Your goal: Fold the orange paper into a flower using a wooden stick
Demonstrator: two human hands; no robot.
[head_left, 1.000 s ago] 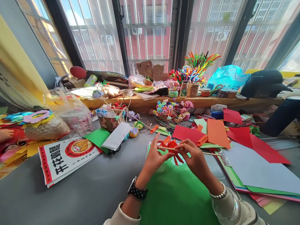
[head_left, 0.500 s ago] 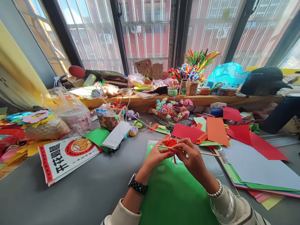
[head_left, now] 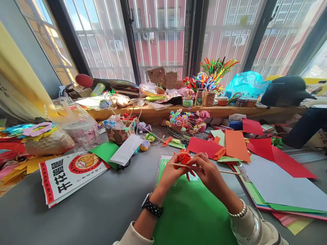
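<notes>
Both hands, left hand point(head_left: 170, 173) and right hand point(head_left: 208, 172), pinch a red paper flower point(head_left: 184, 159).

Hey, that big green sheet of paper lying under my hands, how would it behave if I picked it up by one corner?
The green paper sheet looks thin and wide, so it would probably flop and bend. It seems light. Lying flat on the smooth grey table, it would likely slide easily.

We are reading large black Chinese characters, "开花鸡腿", on the white red-bordered printed bag point(head_left: 68, 172); its round red emblem is carrying lettering too small to read.
</notes>
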